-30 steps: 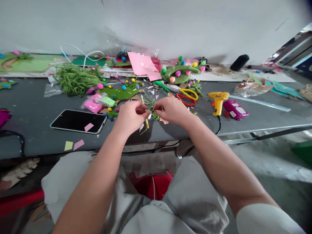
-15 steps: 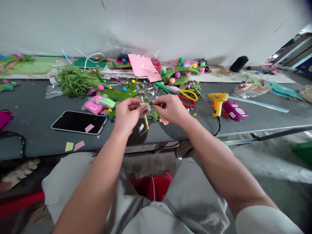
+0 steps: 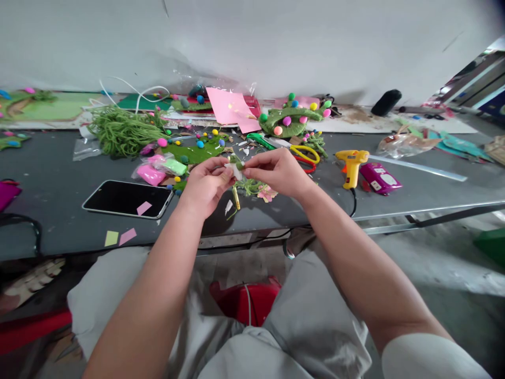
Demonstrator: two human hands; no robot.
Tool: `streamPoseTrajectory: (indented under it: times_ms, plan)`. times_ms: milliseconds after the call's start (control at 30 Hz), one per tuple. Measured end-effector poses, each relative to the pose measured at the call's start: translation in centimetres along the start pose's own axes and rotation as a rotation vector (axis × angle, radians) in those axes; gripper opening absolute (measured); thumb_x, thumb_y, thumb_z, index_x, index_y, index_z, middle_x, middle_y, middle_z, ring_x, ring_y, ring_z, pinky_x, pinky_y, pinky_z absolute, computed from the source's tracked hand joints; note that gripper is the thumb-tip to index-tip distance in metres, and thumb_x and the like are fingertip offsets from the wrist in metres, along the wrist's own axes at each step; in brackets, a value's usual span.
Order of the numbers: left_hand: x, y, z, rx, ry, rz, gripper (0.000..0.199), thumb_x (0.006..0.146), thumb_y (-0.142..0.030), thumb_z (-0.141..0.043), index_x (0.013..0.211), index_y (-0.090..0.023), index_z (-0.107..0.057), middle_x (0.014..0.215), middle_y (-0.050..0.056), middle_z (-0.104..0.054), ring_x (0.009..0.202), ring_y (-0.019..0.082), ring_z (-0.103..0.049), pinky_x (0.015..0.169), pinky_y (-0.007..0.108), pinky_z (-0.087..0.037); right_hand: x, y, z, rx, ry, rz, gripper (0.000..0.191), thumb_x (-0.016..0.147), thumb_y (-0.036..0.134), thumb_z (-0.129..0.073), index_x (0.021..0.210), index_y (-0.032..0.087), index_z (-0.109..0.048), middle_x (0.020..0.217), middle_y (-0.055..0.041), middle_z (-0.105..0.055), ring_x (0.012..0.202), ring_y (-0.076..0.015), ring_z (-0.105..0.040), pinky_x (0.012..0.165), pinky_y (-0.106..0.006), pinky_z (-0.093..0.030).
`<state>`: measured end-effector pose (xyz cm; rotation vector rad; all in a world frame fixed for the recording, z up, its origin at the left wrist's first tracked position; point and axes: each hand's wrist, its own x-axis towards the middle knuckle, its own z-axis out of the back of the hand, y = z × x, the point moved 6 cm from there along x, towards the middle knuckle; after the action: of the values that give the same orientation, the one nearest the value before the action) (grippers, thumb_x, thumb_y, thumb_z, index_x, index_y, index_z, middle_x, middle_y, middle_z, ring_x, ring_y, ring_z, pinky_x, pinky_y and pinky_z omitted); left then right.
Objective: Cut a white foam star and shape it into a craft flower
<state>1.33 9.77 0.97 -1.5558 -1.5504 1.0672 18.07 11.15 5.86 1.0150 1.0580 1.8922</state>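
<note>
My left hand (image 3: 207, 185) pinches a small white piece (image 3: 235, 171), thin like paper, between thumb and fingers. My right hand (image 3: 279, 172) meets it from the other side, its thumb and forefinger pinched at a small green bit (image 3: 239, 165) against the white piece. Fingertips partly cover both, so their exact shape is hidden. Below the hands, a thin yellow stick (image 3: 236, 198) lies beside green yarn scraps (image 3: 249, 186) and a pink paper flower (image 3: 267, 193). Behind my right hand are scissors with red and yellow handles (image 3: 305, 153).
A phone (image 3: 122, 199) lies at left, near pink and green clay packets (image 3: 152, 173) and a heap of green yarn (image 3: 122, 129). A yellow glue gun (image 3: 351, 166) stands at right by a purple power socket (image 3: 381, 179). Green felt pieces with pompoms (image 3: 290, 123) sit behind.
My hands have drawn slightly closer together. The right one has shifted a little left, and the white piece has turned between the fingertips. More of the pink flower shows.
</note>
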Motion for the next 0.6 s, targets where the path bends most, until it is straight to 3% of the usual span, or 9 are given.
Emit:
streamPoseTrajectory:
  times_ms: [233, 433, 600]
  plan:
    - [-0.4, 0.1, -0.3, 0.051, 0.145, 0.091, 0.036, 0.052, -0.019, -0.096, 0.082, -0.018, -0.075, 0.07, 0.001, -0.071, 0.064, 0.014, -0.067, 0.068, 0.03, -0.059, -0.3, 0.7, 0.5, -0.054, 0.111, 0.012, 0.019, 0.079, 0.032, -0.08, 0.086, 0.015, -0.085, 0.077, -0.0039, -0.077, 0.07, -0.0147, -0.064, 0.065, -0.027, -0.049]
    - [-0.8, 0.1, -0.4, 0.411, 0.189, 0.085, 0.034, 0.052, -0.024, -0.097, 0.076, -0.018, -0.073, 0.064, 0.004, -0.071, 0.062, 0.021, -0.07, 0.065, 0.037, -0.06, -0.5, 0.4, 0.6, -0.402, 0.227, 0.042, 0.014, 0.078, 0.016, -0.068, 0.08, 0.016, -0.083, 0.069, -0.0005, -0.074, 0.064, -0.0123, -0.06, 0.063, -0.026, -0.042]
    - [-0.9, 0.2, -0.1, 0.658, 0.186, -0.013, 0.03, 0.06, -0.027, -0.094, 0.081, -0.019, -0.075, 0.071, 0.009, -0.076, 0.066, 0.026, -0.073, 0.06, 0.034, -0.055, -0.5, -0.3, 0.4, -0.633, 0.206, -0.005, 0.013, 0.077, 0.015, -0.068, 0.075, 0.017, -0.081, 0.062, -0.0003, -0.07, 0.058, -0.0114, -0.055, 0.059, -0.027, -0.034]
